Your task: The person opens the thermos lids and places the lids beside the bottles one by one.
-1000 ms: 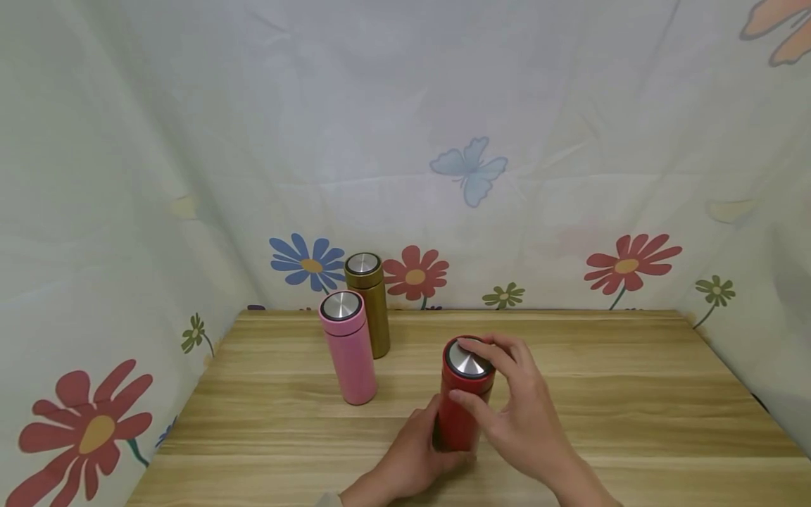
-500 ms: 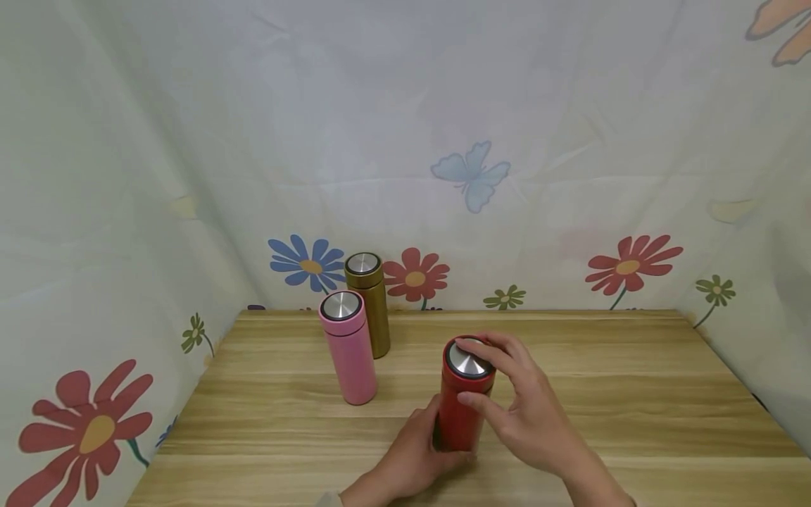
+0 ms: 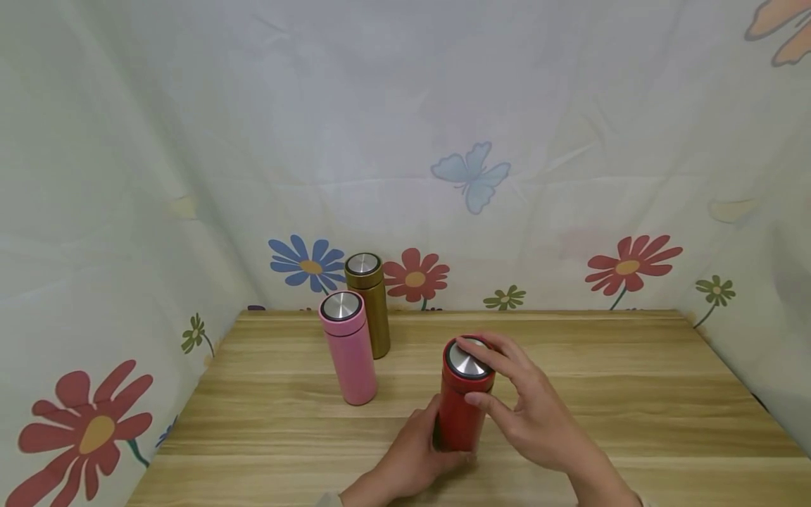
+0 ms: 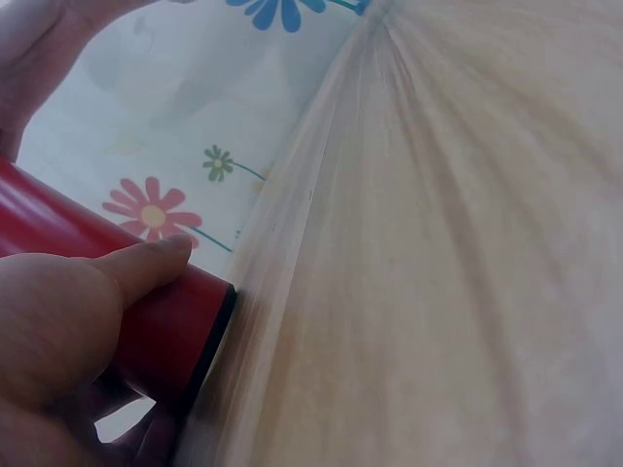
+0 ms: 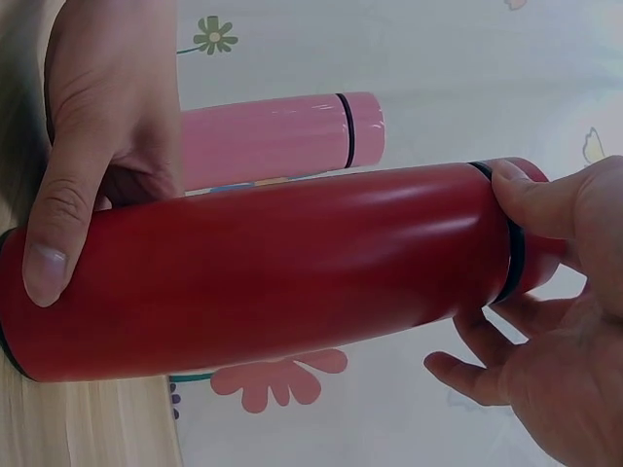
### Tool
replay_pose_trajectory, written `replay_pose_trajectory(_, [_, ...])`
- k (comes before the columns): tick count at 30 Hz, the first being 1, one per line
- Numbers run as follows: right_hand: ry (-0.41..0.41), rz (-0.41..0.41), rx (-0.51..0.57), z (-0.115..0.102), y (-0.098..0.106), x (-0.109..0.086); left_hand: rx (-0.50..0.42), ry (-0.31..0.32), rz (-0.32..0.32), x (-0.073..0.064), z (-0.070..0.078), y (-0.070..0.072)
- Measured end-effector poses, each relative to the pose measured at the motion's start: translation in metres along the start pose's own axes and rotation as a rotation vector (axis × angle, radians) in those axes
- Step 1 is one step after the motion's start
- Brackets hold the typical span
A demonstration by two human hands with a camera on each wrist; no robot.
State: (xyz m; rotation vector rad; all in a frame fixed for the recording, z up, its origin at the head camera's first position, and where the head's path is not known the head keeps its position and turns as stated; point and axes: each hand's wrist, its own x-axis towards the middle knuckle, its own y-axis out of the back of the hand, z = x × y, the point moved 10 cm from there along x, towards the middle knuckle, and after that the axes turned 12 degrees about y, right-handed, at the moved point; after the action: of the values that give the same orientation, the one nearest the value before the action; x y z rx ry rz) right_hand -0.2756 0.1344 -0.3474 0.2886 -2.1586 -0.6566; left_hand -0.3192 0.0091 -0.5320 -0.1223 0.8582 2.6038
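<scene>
Curling round the lower body of the red bottle (image 3: 457,421), the left grip (image 3: 413,454) is clamped near its base, thumb laid along the side. The right grip (image 3: 535,408) is closed on the top end: its thumb presses at the dark seam below the metal-topped lid (image 3: 467,362), while the forefinger reaches over the lid's upper face. The red bottle stands upright on the table (image 3: 266,436), to the right of a pink bottle (image 3: 350,359); a gold bottle (image 3: 378,317) stands just behind the pink one.
</scene>
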Motion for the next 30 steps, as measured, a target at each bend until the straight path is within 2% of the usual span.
replay_pose_trajectory(8, [0.056, -0.022, 0.041, -0.0018, -0.0014, -0.0001, -0.011, 0.011, -0.011, 0.0008, -0.0013, -0.0008])
replay_pose_trajectory(14, [0.037, -0.053, 0.071, 0.0005, -0.0024, -0.0006, -0.005, -0.012, -0.002, -0.0009, 0.0016, 0.0002])
replay_pose_trajectory(30, [0.012, -0.095, 0.071, 0.0000, -0.0045, -0.0015, -0.011, -0.009, -0.013, -0.0012, 0.0006, -0.0005])
